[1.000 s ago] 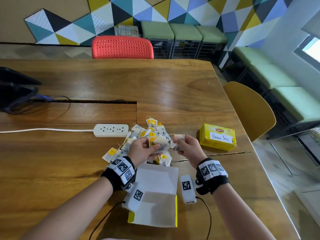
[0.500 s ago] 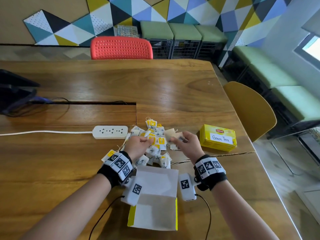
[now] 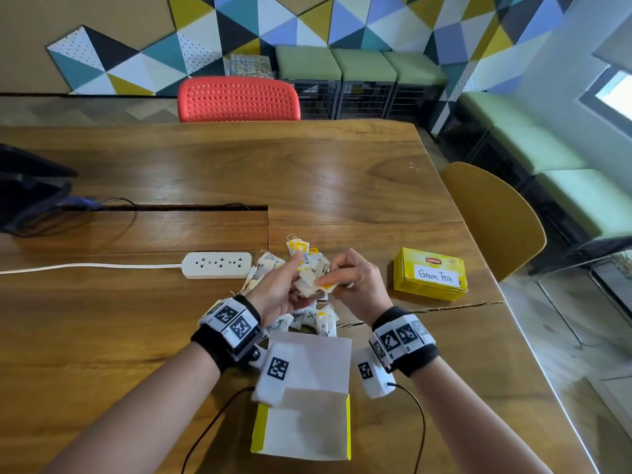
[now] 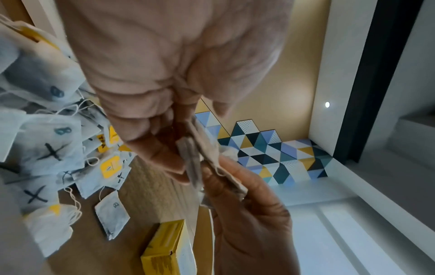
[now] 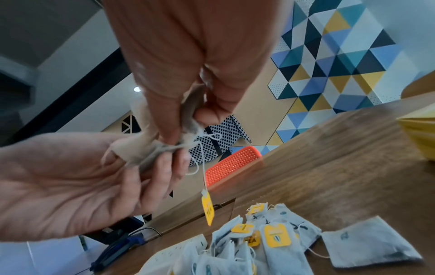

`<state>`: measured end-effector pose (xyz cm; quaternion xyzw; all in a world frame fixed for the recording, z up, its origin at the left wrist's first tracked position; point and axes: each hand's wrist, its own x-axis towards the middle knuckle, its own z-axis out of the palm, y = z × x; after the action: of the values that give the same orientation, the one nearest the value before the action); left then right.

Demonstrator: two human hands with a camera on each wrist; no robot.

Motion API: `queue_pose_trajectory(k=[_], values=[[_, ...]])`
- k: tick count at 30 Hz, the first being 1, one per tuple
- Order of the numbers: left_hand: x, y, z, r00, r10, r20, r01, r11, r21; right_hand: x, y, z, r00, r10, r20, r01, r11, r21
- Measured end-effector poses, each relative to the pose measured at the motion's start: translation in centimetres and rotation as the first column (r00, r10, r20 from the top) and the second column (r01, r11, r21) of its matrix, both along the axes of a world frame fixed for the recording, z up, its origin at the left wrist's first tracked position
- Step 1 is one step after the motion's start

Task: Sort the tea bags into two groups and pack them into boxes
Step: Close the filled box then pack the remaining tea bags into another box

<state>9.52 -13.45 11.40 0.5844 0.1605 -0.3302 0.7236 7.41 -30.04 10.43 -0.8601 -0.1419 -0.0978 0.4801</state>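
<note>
Sorting had barely begun. Most of the white paper tea bags with yellow tags (image 3: pixel 309 314) lay in a loose heap on the wooden table (image 3: pixel 342 179), just beyond the open yellow-edged cardboard box (image 3: pixel 304 422), whose inside appeared empty. Above the heap, the left hand (image 3: pixel 277 295) and right hand (image 3: pixel 355 285) together pinched a small bunch of tea bags (image 3: pixel 313 282), one tag dangling. The closed yellow box labelled "Green Tea" (image 3: pixel 429 273) sat right of the heap, apparently untouched.

Head view high above table (image 3: pixel 342 172) facing down, both wrist views close, sharing the hands, tea bags (image 5: pixel 270 240).
</note>
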Motion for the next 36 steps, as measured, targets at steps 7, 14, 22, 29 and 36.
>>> queue_pose_trajectory(k=[7, 14, 22, 29, 36], values=[[-0.4, 1.1, -1.0, 1.000, -0.016, -0.003, 0.016, 1.000, -0.009, 0.2, -1.4, 0.2, 0.928, -0.055, -0.368, 0.089, 0.993, 0.077], [-0.3, 1.7, -1.8, 0.999, -0.013, -0.032, 0.015, 0.997, 0.078, -0.7, -1.8, 0.9, 0.736, 0.018, -0.676, 0.427, 0.763, 0.485], [-0.7, 0.6, -0.9, 0.986, 0.030, -0.162, -0.048, 0.993, -0.109, -1.1, -0.6, 1.8, 0.794, -0.044, -0.606, 0.356, 0.842, 0.405], [-1.3, 0.1, -1.1, 0.997, -0.074, 0.000, 0.073, 0.987, -0.144, -1.1, -0.2, 3.1, 0.869, -0.072, -0.489, 0.247, 0.921, 0.302], [-1.2, 0.5, -1.5, 0.988, 0.048, -0.149, -0.093, 0.945, -0.315, -0.5, -0.6, 3.7, 0.888, -0.167, -0.428, 0.280, 0.935, 0.217]])
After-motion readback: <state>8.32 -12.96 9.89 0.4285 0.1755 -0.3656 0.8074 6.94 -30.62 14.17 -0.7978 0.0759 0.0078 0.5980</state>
